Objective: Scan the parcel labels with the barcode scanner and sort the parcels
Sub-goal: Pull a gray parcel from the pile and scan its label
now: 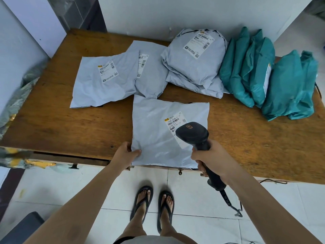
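Nearest, at the desk's [70, 129] near edge, the left hand [127, 153] pinches the near-left corner of a grey parcel [158, 138] that lies flat there. The right hand [209, 159] is clenched round the handle of the barcode scanner [192, 133]. The scanner's head hangs just over the parcel's label [175, 120] and covers part of it. A cable [228, 201] trails down from the handle.

This looks like the scanning step for one parcel, with its sorting yet to come. The parcels beyond lie in separate groups, so some sorting seems done. Which groups have been scanned cannot be told.

By count there is one scanner and one parcel in hand. Farther off on the left lie two flat grey parcels, the left parcel [105, 81] overlapping the second parcel [153, 74]. In the far middle sits a grey pile [195, 64] of at least two bulky parcels, possibly three. At the far right stand teal parcels [260, 73]: four lean in a row and two more are just beside them, so six as far as can be seen.
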Action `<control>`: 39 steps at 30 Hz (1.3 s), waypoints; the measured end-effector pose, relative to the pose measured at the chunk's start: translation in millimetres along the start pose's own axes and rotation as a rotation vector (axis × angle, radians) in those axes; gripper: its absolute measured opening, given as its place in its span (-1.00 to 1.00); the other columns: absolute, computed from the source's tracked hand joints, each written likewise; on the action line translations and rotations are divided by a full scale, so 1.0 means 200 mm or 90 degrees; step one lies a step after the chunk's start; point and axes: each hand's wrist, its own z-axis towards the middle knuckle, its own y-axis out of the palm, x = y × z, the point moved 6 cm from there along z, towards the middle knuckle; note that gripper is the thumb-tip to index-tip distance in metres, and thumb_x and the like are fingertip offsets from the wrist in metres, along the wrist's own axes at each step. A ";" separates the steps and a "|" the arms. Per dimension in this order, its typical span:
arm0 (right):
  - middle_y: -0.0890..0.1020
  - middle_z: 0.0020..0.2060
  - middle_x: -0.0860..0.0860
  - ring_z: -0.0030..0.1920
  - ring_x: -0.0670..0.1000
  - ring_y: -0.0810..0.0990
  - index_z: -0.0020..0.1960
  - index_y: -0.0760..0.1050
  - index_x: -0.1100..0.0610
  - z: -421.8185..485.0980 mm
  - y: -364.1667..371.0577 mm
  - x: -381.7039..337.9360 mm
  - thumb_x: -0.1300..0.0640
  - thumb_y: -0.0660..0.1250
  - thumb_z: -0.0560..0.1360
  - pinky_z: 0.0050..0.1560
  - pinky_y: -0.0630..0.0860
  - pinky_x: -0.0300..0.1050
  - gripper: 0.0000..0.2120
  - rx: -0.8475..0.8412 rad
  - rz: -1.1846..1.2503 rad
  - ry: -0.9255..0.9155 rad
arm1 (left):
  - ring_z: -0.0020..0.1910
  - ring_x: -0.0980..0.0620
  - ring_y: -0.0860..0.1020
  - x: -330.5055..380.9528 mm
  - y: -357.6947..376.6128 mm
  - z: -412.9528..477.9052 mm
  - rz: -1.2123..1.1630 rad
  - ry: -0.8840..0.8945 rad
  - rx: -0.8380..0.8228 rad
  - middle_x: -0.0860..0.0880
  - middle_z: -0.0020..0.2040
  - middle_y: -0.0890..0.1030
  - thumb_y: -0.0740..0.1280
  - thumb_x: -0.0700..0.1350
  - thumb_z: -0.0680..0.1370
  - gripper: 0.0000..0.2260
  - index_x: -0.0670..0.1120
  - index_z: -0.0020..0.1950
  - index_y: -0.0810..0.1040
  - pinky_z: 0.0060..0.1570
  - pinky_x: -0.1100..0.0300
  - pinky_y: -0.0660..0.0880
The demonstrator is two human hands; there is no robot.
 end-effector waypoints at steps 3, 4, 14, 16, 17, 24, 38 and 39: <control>0.42 -0.52 0.06 -0.55 0.00 0.38 -0.24 0.39 0.20 0.00 0.00 -0.01 0.36 0.27 0.38 -0.43 0.38 -0.16 -0.89 -0.003 -0.022 -0.006 | -0.06 -0.06 0.55 0.01 0.00 0.01 0.000 -0.011 -0.010 -0.11 0.03 0.57 0.39 -0.10 0.49 -0.69 -0.14 0.17 0.41 -0.15 0.07 0.52; 0.42 -0.52 0.05 -0.56 0.00 0.38 -0.25 0.40 0.19 0.01 0.00 -0.01 0.36 0.27 0.37 -0.43 0.39 -0.16 -0.89 -0.005 -0.031 -0.008 | -0.05 -0.08 0.55 0.01 0.00 0.01 0.000 -0.014 -0.015 -0.11 0.03 0.57 0.39 -0.10 0.50 -0.69 -0.14 0.17 0.41 -0.13 0.06 0.53; 0.41 -0.54 0.04 -0.57 -0.01 0.38 -0.24 0.39 0.20 0.01 -0.01 -0.02 0.37 0.28 0.37 -0.48 0.37 -0.20 -0.88 0.002 -0.041 -0.008 | 0.00 -0.10 0.55 0.01 0.01 0.02 0.008 -0.012 -0.004 -0.12 0.05 0.57 0.39 -0.11 0.50 -0.67 -0.16 0.20 0.41 -0.14 0.08 0.51; 0.41 -0.55 0.02 -0.58 -0.02 0.38 -0.25 0.39 0.20 0.00 0.00 -0.02 0.36 0.27 0.37 -0.45 0.38 -0.18 -0.88 -0.003 -0.048 -0.006 | 0.00 -0.09 0.55 0.01 0.01 0.02 0.016 -0.002 -0.007 -0.11 0.06 0.57 0.39 -0.09 0.50 -0.67 -0.15 0.21 0.41 -0.14 0.09 0.50; 0.41 -0.56 0.02 -0.59 -0.02 0.37 -0.25 0.39 0.19 -0.01 0.00 -0.02 0.36 0.28 0.37 -0.44 0.39 -0.17 -0.89 -0.005 -0.050 -0.006 | 0.00 -0.08 0.55 0.01 0.01 0.01 0.020 0.001 -0.010 -0.10 0.07 0.57 0.39 -0.09 0.51 -0.65 -0.15 0.22 0.41 -0.14 0.10 0.50; 0.40 -0.58 0.03 -0.62 -0.01 0.34 -0.25 0.38 0.21 -0.03 0.01 0.00 0.37 0.27 0.37 -0.34 0.40 -0.05 -0.88 -0.012 -0.037 -0.006 | -0.01 -0.08 0.54 0.01 0.00 0.01 0.031 0.003 -0.009 -0.10 0.09 0.57 0.38 -0.07 0.52 -0.63 -0.17 0.26 0.40 -0.17 0.10 0.54; 0.39 -0.61 0.01 -0.65 -0.03 0.33 -0.27 0.36 0.20 -0.06 0.02 -0.03 0.36 0.28 0.37 -0.31 0.42 -0.03 -0.87 0.001 -0.057 -0.017 | 0.03 -0.11 0.55 0.02 0.00 -0.02 0.031 0.001 -0.025 -0.10 0.10 0.55 0.37 -0.06 0.53 -0.62 -0.15 0.27 0.37 -0.23 0.10 0.56; 0.39 -0.60 0.02 -0.65 -0.03 0.33 -0.27 0.37 0.20 -0.06 0.01 -0.03 0.36 0.28 0.38 -0.31 0.42 -0.02 -0.87 0.003 -0.056 -0.016 | 0.04 -0.11 0.54 0.02 0.00 -0.02 0.028 0.002 -0.026 -0.09 0.10 0.54 0.37 -0.06 0.53 -0.62 -0.15 0.27 0.38 -0.20 0.08 0.57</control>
